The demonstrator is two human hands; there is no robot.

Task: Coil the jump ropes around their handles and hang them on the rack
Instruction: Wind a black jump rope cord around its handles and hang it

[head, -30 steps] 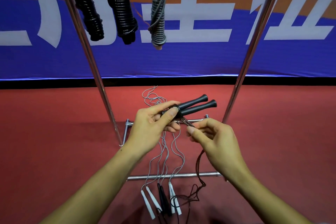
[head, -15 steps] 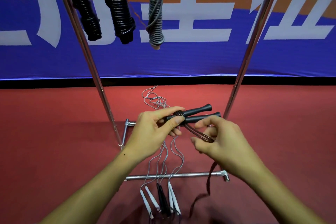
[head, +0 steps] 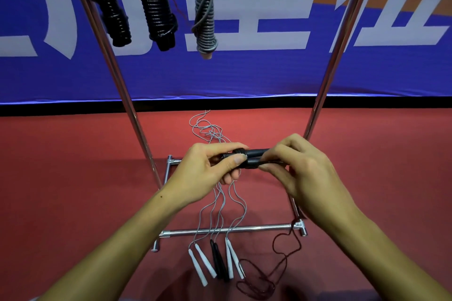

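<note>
The left hand (head: 208,168) grips a pair of black handles (head: 254,157) held side by side and level, thumb pressed across the first turns of dark red rope (head: 288,244) near their left end. The right hand (head: 300,173) is curled over the handles' right part, fingertips pinching the rope against them; its far fingers are hidden, so the exact hold cannot be told. From the right hand the slack rope drops to the red floor (head: 73,178) and lies in loose loops beside the rack's (head: 342,39) lower crossbar (head: 227,229). Step in hand, by judgement: winding this rope round its handles, with only a few turns made and most of the length yet loose. Three coiled ropes hang from the top of the rack: two black bundles (head: 156,5) and one grey bundle (head: 205,19). Three further ropes lie uncoiled on the floor, their thin grey cords (head: 220,203) crossing the crossbar, with white handles (head: 201,264) and a black pair (head: 219,261) nearest the person. The next move likely calls for carrying the rope round the pair again under steady tension, each turn laid close beside the last, while the left thumb keeps the starting turns from slipping. Risk: the floor slack may snag on the crossbar.
</note>
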